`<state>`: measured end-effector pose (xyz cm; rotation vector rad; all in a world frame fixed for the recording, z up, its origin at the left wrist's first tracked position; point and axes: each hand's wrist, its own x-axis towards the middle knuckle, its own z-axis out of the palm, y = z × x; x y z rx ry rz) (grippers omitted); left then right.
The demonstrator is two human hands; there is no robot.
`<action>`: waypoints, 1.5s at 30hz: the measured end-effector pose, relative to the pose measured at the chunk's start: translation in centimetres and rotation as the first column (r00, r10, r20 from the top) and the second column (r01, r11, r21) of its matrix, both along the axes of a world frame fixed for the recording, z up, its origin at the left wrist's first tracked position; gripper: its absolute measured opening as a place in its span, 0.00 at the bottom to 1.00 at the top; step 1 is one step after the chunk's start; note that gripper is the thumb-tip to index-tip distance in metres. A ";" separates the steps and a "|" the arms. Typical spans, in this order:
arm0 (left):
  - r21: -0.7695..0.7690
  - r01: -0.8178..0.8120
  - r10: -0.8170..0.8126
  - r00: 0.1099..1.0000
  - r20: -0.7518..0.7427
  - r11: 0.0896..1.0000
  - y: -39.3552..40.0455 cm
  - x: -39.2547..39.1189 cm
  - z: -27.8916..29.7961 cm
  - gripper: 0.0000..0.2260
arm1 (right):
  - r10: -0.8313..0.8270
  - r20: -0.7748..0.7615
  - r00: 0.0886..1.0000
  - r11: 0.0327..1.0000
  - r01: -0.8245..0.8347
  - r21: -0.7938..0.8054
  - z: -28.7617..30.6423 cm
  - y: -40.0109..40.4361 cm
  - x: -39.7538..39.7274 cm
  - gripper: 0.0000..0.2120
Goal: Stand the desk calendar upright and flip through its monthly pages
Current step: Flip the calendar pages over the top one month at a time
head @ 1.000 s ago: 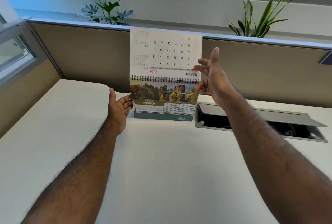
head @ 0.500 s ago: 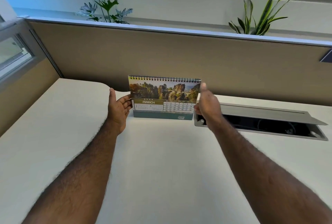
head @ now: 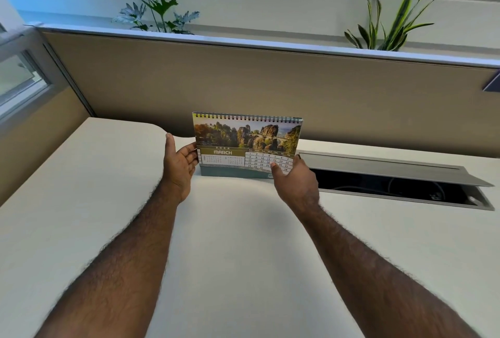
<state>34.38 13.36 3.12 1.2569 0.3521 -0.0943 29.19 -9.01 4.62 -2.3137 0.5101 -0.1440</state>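
The calendar [head: 246, 145] stands upright on the desk [head: 238, 229] near the partition [head: 270, 85], spiral binding at the top, MARCH page facing the camera. The left hand [head: 180, 160] is partly open, fingers against the calendar's left edge and thumb raised clear; the right hand [head: 293, 179] pinches the page's lower right corner, thumb on the date grid. An open cable tray [head: 392, 183] lies just right of the calendar, and two plants [head: 154, 10] stand behind the partition.
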 end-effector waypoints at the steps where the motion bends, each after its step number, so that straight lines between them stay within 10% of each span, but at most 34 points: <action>1: -0.001 0.001 -0.001 1.000 0.001 1.000 0.0 0.0 0.0 0.38 | -0.012 -0.002 1.000 1.000 0.012 -0.023 0.0 0.1 -0.2 0.21; 11: 0.010 0.005 -0.005 1.000 0.007 1.000 0.0 -0.1 0.1 0.34 | -0.129 0.004 0.992 0.989 0.129 0.072 1.3 -1.1 0.0 0.10; 18: 0.013 0.000 0.000 1.000 -0.008 1.000 0.3 -0.2 0.2 0.35 | 0.019 -0.084 0.996 0.970 -0.039 -0.240 3.3 -2.6 -0.4 0.15; 20: 0.005 0.006 -0.006 1.000 -0.006 1.000 0.4 -0.2 0.2 0.36 | 0.071 -0.039 0.997 0.997 -0.070 0.025 4.5 -2.9 -0.5 0.18; 24: -0.053 0.038 -0.038 0.999 0.011 0.998 0.8 -0.3 0.4 0.38 | 0.178 0.017 0.984 0.559 -0.115 0.821 8.7 -3.8 -0.7 0.29; 30: -0.031 0.001 0.000 1.000 0.026 1.000 0.6 -0.1 0.2 0.38 | 0.250 0.260 0.933 0.265 -0.324 0.908 10.8 -5.1 1.3 0.40; 40: -0.027 0.006 -0.006 1.000 0.012 1.000 0.5 -0.2 0.3 0.38 | 0.206 0.189 0.960 0.759 -0.278 0.588 9.2 -4.9 4.1 0.36; 45: -0.020 0.006 -0.005 0.999 0.032 1.000 0.5 -0.2 0.3 0.37 | -0.054 0.087 0.995 0.847 0.000 0.532 5.0 -4.5 3.9 0.29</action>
